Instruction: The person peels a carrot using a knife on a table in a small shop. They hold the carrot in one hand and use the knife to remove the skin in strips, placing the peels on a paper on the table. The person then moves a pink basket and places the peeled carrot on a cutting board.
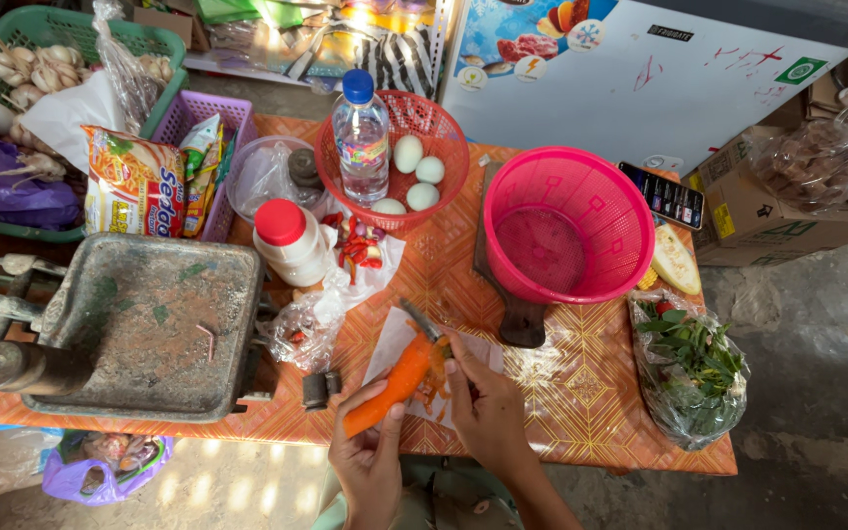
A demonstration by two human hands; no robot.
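My left hand [370, 461] was closed around the lower end of a carrot [392, 387], holding it slanted over a sheet of paper [463, 378]; my right hand [488, 407] was clenched on a small knife [422, 321], its blade laid against the carrot's upper end. Orange peelings [434, 391] lay on the paper between the two hands. I judged the peeling partly done: shavings had gathered, yet most of the carrot's length looked the same smooth orange, so I could not tell how much skin remained. Just beyond the right hand stood a pink basket [569, 224] on a dark cutting board [514, 314], with a bag of green leaves [689, 368] off to that hand's outer side. Beyond the left hand sat a white bottle with a red cap [290, 240], red chillies [357, 245] and a metal scale pan [144, 319]; farther off, a red basket [345, 167] held eggs [407, 153] and a water bottle [361, 137]. The knife handle was hidden in my fist, and the carrot's underside was out of sight.
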